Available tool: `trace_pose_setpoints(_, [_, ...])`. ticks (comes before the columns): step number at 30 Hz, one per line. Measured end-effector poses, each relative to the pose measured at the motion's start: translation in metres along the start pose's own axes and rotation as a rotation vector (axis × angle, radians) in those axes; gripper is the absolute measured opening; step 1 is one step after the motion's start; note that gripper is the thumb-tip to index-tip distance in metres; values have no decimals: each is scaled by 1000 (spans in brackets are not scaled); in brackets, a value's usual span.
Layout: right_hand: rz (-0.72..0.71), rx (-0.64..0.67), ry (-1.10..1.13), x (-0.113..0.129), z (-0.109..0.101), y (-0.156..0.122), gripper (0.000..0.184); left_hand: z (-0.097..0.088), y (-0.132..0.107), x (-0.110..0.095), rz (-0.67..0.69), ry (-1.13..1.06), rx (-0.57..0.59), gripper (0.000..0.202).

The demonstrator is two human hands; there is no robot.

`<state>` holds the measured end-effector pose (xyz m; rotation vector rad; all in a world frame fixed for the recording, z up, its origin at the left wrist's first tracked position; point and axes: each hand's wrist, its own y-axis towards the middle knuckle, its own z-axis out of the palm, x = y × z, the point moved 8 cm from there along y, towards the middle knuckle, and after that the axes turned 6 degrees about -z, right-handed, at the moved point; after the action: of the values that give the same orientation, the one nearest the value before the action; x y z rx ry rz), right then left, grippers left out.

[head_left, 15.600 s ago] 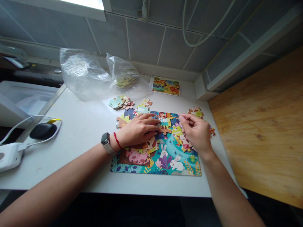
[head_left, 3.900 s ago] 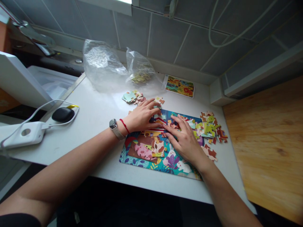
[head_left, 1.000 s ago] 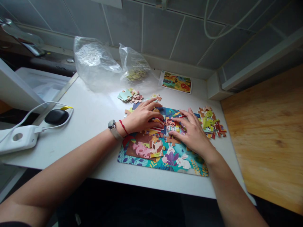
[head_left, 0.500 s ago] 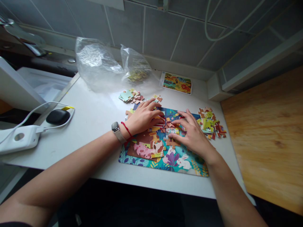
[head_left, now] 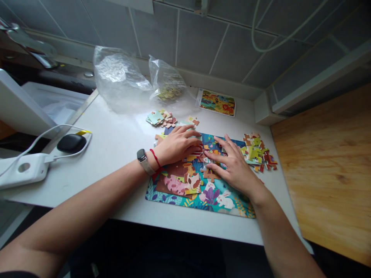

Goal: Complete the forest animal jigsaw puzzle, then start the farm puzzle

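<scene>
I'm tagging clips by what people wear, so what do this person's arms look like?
The left arm wears a dark, squarish watch with a pale band, and beside it a red cord. A dark sleeve shows at the picture's bottom left. The right arm is bare in view.

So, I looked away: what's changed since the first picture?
The right hand moved left, from the right edge of the puzzle board toward the left hand; its bunched fingers now spread over puzzle pieces. The left hand, clear plastic and picture card stayed roughly in place.
</scene>
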<state>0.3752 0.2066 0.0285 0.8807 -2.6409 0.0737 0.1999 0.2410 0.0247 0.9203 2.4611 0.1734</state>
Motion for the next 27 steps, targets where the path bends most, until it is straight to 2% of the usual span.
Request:
trace_pose_setpoints(7, [-15, 78, -60, 6, 1, -3, 41, -2, -2, -6, 31, -8, 42, 38])
trace_pose_setpoints(15, [-18, 114, -103, 7, 2, -6, 53, -5, -1, -6, 66, -53, 77, 33])
trace_pose_setpoints(27, [6, 87, -127, 15, 4, -12, 67, -5, -1, -1, 76, -82, 98, 31])
